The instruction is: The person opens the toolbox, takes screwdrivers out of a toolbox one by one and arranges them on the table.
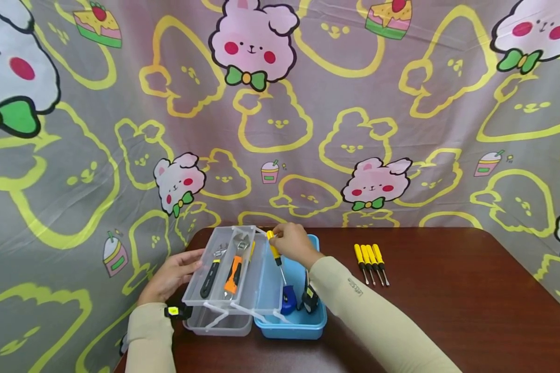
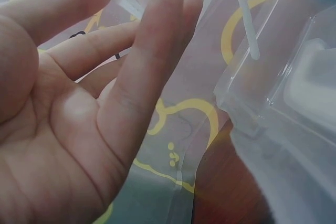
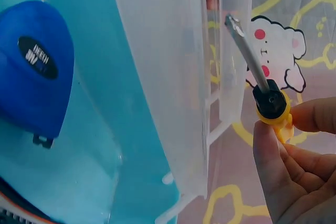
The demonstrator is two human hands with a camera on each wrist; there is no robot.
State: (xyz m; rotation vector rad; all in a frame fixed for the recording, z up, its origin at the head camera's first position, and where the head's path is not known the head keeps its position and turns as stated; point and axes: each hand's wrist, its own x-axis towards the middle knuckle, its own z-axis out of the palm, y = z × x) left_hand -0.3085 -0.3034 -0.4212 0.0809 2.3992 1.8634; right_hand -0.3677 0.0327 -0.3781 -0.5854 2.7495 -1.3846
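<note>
My right hand point(image 1: 293, 242) pinches the yellow handle of a screwdriver point(image 1: 274, 251) above the blue toolbox base point(image 1: 296, 331); its shaft points down, and the right wrist view shows the metal tip point(image 3: 231, 22) free. Below lies a blue tape measure point(image 3: 39, 66). At the left, my left hand point(image 1: 171, 272) has its fingers fairly straight against the edge of the raised clear tray point(image 1: 217, 304). That tray holds an adjustable wrench with a black handle point(image 1: 209, 280) and another with an orange handle point(image 1: 234, 274). Something yellow shows behind the tray's right wall.
Several yellow-handled screwdrivers point(image 1: 371, 264) lie in a row on the brown table point(image 1: 429, 311), right of the box. White hinge arms point(image 1: 219, 311) link the trays to the box. The clear lid point(image 1: 219, 326) lies unfolded at left. A patterned cloth point(image 1: 308, 129) hangs behind.
</note>
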